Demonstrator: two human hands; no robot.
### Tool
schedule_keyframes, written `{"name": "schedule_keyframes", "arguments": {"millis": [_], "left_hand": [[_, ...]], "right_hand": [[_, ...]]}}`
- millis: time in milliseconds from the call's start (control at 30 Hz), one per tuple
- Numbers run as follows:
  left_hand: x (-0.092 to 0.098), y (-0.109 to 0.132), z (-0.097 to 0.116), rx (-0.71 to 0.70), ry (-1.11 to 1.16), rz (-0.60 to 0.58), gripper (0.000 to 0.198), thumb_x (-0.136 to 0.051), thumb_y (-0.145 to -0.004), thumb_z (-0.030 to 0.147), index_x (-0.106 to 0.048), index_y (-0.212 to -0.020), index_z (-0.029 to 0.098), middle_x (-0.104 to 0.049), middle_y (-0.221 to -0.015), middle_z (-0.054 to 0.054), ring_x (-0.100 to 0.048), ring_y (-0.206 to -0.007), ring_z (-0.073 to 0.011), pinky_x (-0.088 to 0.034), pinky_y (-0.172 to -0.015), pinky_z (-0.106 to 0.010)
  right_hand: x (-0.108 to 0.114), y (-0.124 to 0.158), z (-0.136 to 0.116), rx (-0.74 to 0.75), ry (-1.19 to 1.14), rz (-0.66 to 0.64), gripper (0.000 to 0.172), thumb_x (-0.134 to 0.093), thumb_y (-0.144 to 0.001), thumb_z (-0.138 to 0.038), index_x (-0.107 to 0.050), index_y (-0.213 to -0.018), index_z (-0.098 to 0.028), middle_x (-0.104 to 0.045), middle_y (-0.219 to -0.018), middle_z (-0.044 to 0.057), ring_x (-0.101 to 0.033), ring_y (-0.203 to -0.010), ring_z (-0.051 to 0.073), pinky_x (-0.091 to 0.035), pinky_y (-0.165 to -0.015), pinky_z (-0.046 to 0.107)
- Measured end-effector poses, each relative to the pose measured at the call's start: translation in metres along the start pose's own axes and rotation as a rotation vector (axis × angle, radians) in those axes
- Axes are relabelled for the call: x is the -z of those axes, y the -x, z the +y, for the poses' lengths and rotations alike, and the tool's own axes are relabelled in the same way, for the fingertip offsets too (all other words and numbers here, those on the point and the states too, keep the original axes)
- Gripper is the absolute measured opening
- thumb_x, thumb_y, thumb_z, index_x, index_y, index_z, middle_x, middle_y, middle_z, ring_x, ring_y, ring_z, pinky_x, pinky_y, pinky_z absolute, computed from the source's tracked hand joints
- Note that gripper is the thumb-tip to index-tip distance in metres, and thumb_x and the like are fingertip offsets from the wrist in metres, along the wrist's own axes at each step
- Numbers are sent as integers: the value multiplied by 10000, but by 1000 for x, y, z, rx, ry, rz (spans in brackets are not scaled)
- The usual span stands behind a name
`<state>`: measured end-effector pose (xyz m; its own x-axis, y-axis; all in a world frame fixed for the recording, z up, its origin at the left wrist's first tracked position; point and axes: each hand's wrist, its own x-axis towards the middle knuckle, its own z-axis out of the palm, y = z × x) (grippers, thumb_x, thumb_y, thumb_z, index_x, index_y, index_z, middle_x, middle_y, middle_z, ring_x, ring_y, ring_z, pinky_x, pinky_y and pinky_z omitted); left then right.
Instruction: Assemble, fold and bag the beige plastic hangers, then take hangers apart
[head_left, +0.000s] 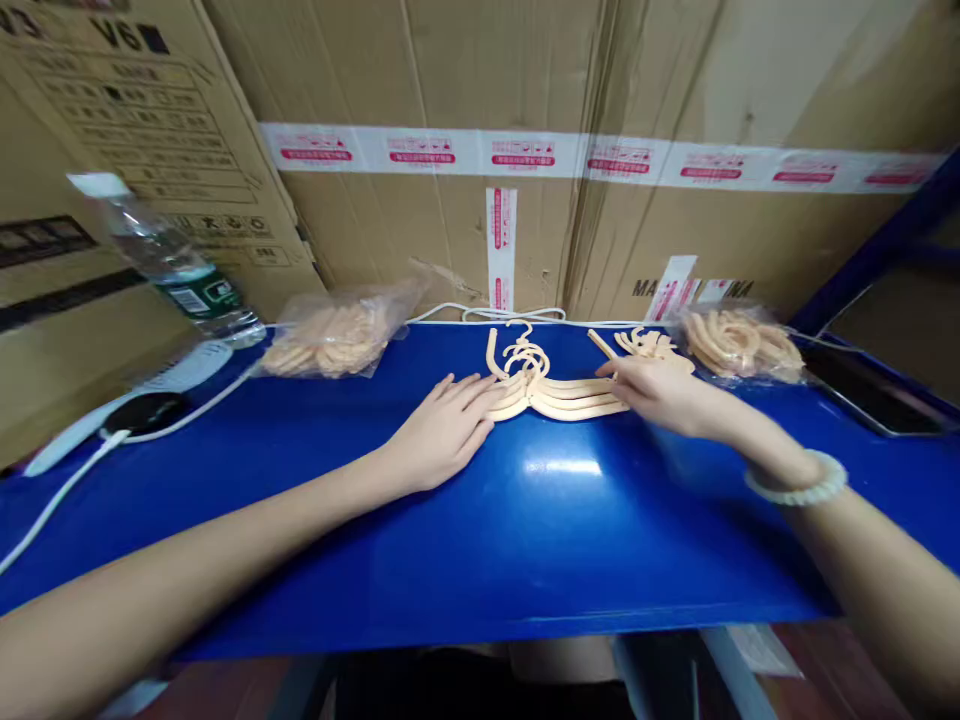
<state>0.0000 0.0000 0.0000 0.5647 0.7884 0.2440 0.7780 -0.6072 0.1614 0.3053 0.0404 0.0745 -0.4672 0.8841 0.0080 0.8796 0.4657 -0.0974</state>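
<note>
A small stack of peach plastic hangers point(559, 397) lies on the blue table point(480, 520), hooks pointing toward the boxes. My left hand point(442, 428) rests flat beside the stack's left end, fingers stretched out and touching it. My right hand point(660, 392), with a pale bead bracelet on the wrist, lies over the stack's right end, fingers curled onto the hangers. A few loose hangers point(649, 343) lie just behind that hand.
Two clear bags of hangers sit at the back, one left point(334, 335) and one right point(739, 342). A water bottle point(169, 255), a black puck point(142, 412) with white cables and a white strip lie far left. Cardboard boxes point(480, 140) wall the back. A dark tray point(870, 390) sits far right.
</note>
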Motion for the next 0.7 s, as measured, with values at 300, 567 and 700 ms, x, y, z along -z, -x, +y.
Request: {"name": "schedule_keyframes", "arguments": {"millis": [300, 567, 700], "left_hand": [[5, -4, -10, 77, 362, 398, 308, -419, -971, 253, -626, -1182, 168, -687, -1258, -117, -606, -1218, -267, -443, -1071, -471], [-3, -14, -29, 398, 883, 506, 247, -556, -810, 284, -667, -994, 162, -729, -1142, -111, -654, -1133, -271, -468, -1055, -457], [-5, -16, -33, 452, 978, 556, 225, -587, -734, 251, -672, -924, 166, -748, -1071, -98, -670, -1091, -264, -477, -1048, -454]], "right_hand": [[13, 11, 45, -199, -125, -546, 103, -480, -837, -198, -528, -745, -208, -579, -634, 6, -561, -569, 160, -405, -539, 265], [5, 0, 30, -104, 135, -430, 152, -479, -821, -178, -482, -672, -207, -628, -727, 57, -572, -673, 190, -381, -615, 284], [5, 0, 27, -120, 169, -427, 163, -476, -834, -187, -484, -673, -212, -644, -752, 69, -591, -690, 197, -376, -620, 282]]}}
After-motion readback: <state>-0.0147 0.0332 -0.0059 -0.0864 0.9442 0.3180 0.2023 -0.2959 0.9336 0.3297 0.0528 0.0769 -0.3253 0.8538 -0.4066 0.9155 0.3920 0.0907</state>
